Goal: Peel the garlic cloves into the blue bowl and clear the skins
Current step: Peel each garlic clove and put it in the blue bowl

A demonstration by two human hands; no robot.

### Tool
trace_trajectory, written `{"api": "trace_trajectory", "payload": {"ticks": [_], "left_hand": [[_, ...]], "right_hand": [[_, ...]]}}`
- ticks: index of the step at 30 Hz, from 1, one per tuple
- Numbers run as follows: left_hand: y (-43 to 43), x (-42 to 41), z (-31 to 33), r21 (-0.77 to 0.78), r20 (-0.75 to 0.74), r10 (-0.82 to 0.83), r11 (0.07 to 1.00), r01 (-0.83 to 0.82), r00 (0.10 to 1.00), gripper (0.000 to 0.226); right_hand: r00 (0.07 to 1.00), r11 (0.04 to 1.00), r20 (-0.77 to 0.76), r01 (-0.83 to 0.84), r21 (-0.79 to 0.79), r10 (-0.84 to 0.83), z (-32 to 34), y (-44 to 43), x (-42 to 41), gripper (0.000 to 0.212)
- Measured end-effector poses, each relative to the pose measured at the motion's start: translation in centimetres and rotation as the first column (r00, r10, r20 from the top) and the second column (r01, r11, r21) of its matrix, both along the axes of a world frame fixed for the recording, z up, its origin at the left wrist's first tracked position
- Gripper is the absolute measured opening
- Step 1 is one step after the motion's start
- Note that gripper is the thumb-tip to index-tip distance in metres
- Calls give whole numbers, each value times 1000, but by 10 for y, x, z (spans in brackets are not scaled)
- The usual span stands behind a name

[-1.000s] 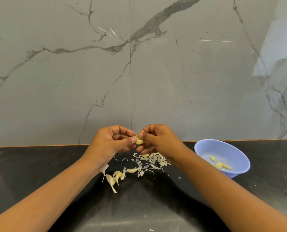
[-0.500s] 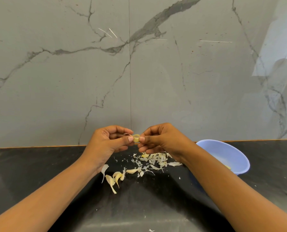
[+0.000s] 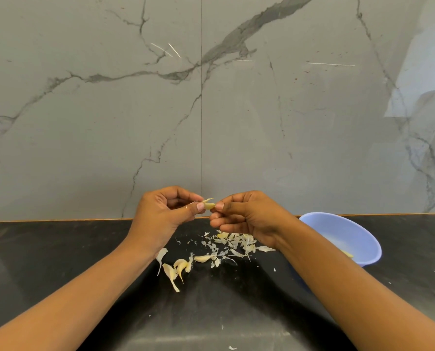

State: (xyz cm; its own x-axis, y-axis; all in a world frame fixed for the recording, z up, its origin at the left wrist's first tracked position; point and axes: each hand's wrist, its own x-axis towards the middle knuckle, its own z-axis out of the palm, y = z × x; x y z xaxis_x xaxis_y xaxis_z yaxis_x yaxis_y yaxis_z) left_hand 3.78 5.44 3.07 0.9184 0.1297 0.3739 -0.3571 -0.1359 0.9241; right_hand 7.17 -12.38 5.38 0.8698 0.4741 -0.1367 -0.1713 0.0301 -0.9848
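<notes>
Peeling stage, centre of the frame. The left hand (image 3: 165,214) and the right hand (image 3: 249,219) met above the black counter (image 3: 59,249), each pinching one end of a single garlic clove (image 3: 208,205) between thumb and curled fingers. A loose strip of skin (image 3: 209,199) stood up from the top of the clove. Directly below lay a scatter of shed skins (image 3: 234,243), and to the lower left of it a few unpeeled cloves (image 3: 178,268) rested close together. The blue bowl (image 3: 350,231) sat at the right of the frame, its left side hidden behind the right forearm; one peeled clove (image 3: 348,254) showed near its lower rim. By this evidence the task was judged partly done, with cloves left to peel and no skins cleared. Several faults were possible from here. The clove, held only at its tips, could slip from the pinch and drop among the skins. The thin skin could tear short and leave fragments stuck to the clove. Light flakes could drift towards the bowl. The right forearm, lying across the bowl's near side, could nudge the bowl when the hand swung over to release the clove.
</notes>
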Motion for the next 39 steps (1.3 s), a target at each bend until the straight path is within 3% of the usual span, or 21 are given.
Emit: {"api": "trace_trajectory", "payload": {"ticks": [7, 14, 17, 22, 25, 28, 32, 39], "left_hand": [[0, -2, -3, 294, 227, 81, 944, -147, 971, 11], [-2, -4, -6, 398, 389, 75, 885, -241, 918, 13], [-2, -3, -6, 350, 322, 88, 914, -205, 943, 12], [-2, 1, -4, 148, 84, 72, 985, -84, 994, 15], [-1, 2, -3, 35, 15, 45, 998, -46, 999, 23], [-1, 3, -4, -5, -23, 45, 999, -45, 999, 14], [-3, 0, -5, 113, 34, 117, 986, -120, 993, 9], [-6, -5, -6, 398, 336, 123, 880, -259, 934, 11]], "right_hand": [[995, 996, -35, 89, 12, -88, 0, 3, -2, 10], [981, 981, 10, 194, 13, -195, -4, 10, -6, 9], [981, 981, 9, 193, 2, -193, -5, 10, -6, 10], [989, 988, 11, 150, -40, -150, -5, 10, -5, 11], [992, 991, 22, 122, -50, -121, -2, 7, -4, 10], [990, 990, 89, 113, -81, -105, 0, 6, -4, 11], [970, 977, 198, 167, -133, -139, -3, 9, -4, 11], [960, 971, 195, 223, -88, -202, -8, 12, -5, 10]]}}
